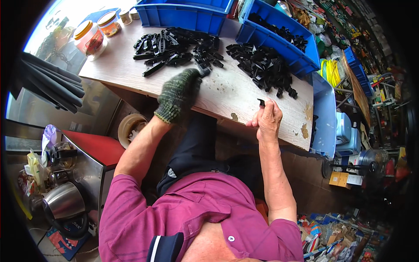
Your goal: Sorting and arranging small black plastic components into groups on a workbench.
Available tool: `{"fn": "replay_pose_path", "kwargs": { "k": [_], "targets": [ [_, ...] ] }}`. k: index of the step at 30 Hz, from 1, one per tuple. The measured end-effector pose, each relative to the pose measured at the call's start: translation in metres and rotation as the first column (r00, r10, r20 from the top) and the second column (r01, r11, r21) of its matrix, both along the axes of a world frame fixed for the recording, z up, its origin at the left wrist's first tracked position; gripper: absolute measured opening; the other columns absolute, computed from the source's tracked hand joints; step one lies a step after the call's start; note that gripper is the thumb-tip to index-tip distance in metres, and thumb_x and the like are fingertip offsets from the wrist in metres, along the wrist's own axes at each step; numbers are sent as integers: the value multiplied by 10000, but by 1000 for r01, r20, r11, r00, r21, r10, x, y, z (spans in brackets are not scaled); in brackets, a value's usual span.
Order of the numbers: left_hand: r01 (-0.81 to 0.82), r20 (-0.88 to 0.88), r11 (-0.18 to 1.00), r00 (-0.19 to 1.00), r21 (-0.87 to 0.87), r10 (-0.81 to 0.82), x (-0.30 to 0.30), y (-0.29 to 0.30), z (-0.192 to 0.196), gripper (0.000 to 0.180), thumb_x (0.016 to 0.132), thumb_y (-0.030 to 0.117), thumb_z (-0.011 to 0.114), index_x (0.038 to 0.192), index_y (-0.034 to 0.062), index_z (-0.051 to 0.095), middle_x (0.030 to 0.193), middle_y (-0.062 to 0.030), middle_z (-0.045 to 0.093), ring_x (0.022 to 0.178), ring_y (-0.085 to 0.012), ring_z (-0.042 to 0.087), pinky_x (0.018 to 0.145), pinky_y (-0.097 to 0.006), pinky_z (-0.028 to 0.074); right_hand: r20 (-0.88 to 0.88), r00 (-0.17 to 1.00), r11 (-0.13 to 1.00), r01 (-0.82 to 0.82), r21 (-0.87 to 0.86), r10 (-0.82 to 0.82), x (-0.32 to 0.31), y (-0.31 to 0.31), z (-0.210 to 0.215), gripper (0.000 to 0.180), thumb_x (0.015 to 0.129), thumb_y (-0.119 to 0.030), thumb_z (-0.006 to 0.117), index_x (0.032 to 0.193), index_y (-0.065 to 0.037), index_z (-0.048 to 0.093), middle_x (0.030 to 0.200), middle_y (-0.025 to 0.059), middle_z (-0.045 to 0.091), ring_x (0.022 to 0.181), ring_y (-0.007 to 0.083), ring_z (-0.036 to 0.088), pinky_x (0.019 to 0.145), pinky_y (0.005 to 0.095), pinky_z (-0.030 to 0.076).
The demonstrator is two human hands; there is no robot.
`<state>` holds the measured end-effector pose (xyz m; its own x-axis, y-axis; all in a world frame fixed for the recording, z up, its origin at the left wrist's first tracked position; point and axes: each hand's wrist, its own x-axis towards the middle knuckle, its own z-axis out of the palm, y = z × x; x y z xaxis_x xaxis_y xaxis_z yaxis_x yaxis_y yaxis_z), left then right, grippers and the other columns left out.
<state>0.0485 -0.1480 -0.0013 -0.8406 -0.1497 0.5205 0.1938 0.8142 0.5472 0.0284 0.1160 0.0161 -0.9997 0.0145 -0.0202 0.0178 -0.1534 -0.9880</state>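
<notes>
My left hand (178, 95), in a dark green knitted glove, is closed at the near edge of a pile of long black plastic parts (168, 46). A dark plastic piece (202, 69) shows at its fingertips, somewhat blurred. My bare right hand (268, 118) is raised over the table's front edge, fingers curled. Between its thumb and forefinger it pinches a small black plastic part (261, 102). Beyond that hand lies a second pile of short black plastic parts (264, 67), with a few scattered toward me.
The pale, worn wooden table (218, 94) carries a blue bin (183, 18) at the back and another blue bin (279, 41) holding black parts. Lidded jars (89, 40) stand at the far left. A steel kettle (64, 201) is at lower left, near a red-topped cabinet (94, 146).
</notes>
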Motion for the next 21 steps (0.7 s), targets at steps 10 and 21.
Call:
{"fn": "replay_pose_path", "kwargs": {
  "k": [10, 21],
  "targets": [
    [451, -36, 788, 876, 420, -482, 2, 109, -2, 241, 945, 204, 633, 1116, 42, 684, 1008, -166, 704, 903, -339, 685, 764, -407, 538, -7, 1000, 999, 29, -21, -29, 7, 3, 0, 301, 994, -347, 509, 836, -91, 504, 475, -3, 379, 367, 130, 418, 381, 340, 517],
    [427, 10, 735, 861, 527, -508, -8, 116, -13, 290, 982, 196, 542, 1227, 54, 601, 1215, -227, 613, 998, -397, 633, 804, -474, 509, 38, 984, 984, 174, 39, -175, 8, -11, 6, 274, 1003, -253, 522, 787, -84, 509, 552, -6, 455, 414, 97, 416, 405, 277, 446]
  ]
}}
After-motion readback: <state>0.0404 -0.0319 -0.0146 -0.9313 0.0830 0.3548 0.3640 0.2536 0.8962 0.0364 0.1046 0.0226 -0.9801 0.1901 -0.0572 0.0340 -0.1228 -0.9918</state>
